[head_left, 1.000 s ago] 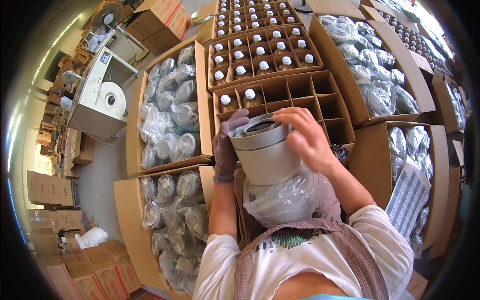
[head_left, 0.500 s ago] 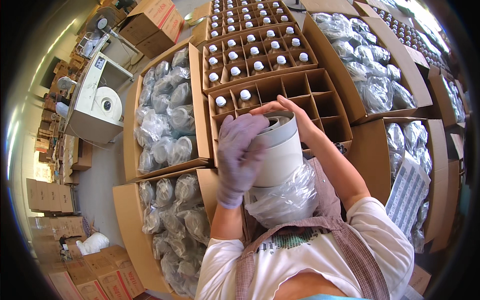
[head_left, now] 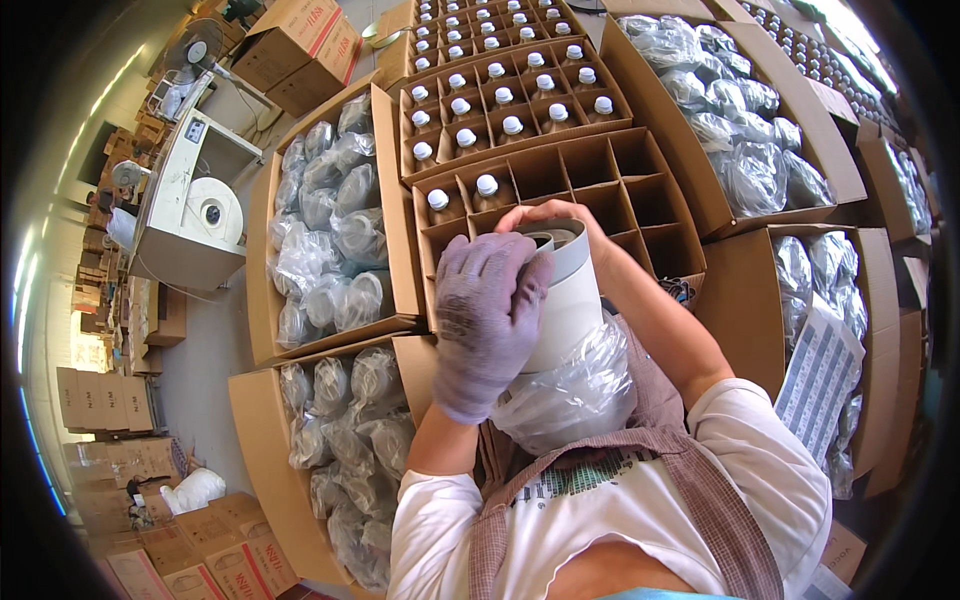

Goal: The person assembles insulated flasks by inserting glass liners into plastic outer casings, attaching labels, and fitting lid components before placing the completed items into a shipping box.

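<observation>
Upright in front of my chest is a white cylindrical container [head_left: 568, 318] with a grey rim and a round opening at its top. A clear plastic bag [head_left: 570, 405] is bunched round its lower part. My left hand [head_left: 490, 315], in a greyish-purple glove, lies along its left side, fingers bent at the rim and partly hiding the opening. My bare right hand [head_left: 575, 222] curls round the far right side of the rim; some of its fingertips are hidden. Just beyond stands a divided carton [head_left: 655, 165] holding a few white-capped bottles [head_left: 487, 190] at its left end.
Cartons of plastic-wrapped items [head_left: 325, 200] flank me on the left, with similar ones [head_left: 745, 140] on the right. Farther ahead are cartons of capped bottles [head_left: 512, 125]. A printed sheet [head_left: 818, 375] rests on a right-hand carton. A white machine [head_left: 200, 190] stands at far left.
My left hand has turned and settled against the container's side, its fingers drawn closer together. My right fingers, stretched out earlier, now curl at the rim.
</observation>
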{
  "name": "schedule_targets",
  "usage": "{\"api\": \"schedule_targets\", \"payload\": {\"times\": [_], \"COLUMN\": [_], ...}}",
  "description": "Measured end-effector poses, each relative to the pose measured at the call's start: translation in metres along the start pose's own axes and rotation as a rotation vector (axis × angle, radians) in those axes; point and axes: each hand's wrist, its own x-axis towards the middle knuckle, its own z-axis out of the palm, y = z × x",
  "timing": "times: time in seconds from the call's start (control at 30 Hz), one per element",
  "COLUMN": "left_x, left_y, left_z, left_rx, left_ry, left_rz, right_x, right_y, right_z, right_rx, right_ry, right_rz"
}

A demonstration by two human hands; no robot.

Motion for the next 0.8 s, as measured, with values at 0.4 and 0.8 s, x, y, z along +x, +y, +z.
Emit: {"api": "schedule_targets", "payload": {"times": [0.4, 0.8], "left_x": [-0.025, -0.033], "left_y": [-0.066, -0.099], "left_z": [0.006, 0.028], "left_rx": [-0.781, -0.824], "left_ry": [0.154, 0.108], "left_rz": [-0.052, 0.077], "right_x": [-0.043, -0.05], "right_y": [-0.023, -0.013], "right_z": [0.031, 0.047], "right_rx": [-0.391, -0.801], "right_ry": [0.406, 0.453], "right_rz": [-0.048, -0.168]}}
